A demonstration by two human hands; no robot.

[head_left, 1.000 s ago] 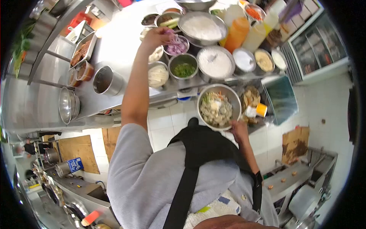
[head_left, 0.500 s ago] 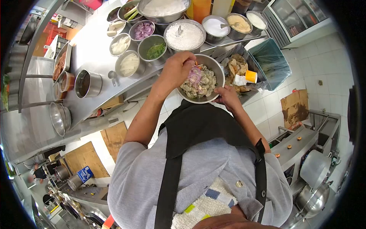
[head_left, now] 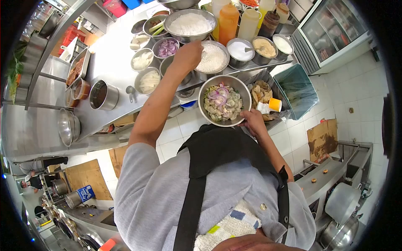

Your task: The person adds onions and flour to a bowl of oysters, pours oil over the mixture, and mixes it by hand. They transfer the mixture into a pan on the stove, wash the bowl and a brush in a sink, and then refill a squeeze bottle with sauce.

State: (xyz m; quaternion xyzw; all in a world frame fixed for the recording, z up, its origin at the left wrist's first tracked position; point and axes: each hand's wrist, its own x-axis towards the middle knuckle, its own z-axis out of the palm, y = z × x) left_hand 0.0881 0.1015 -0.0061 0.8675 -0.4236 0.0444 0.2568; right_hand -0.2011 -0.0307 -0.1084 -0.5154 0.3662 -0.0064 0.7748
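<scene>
A steel mixing bowl is held in front of my apron. Inside lie pale grey-green pieces that look like raw shellfish, topped with sliced red onion. My right hand grips the bowl's lower right rim, thumb on the edge. Across the counter reaches my left hand, fingers curled, tips hidden. It is over the left rim of a bowl of white flour-like powder and partly covers a steel pot beside it. What its fingers hold, if anything, is hidden.
Pots of chopped red onion and white strips stand on the steel counter. Squeeze bottles line the back. Right of the mixing bowl sits a lined bin beside crumpled waste. A fridge stands farther right.
My left hand has left the mixing bowl and moved up to the counter containers. The bowl, still in my right hand, appears slightly lower and farther right as the view shifts.
</scene>
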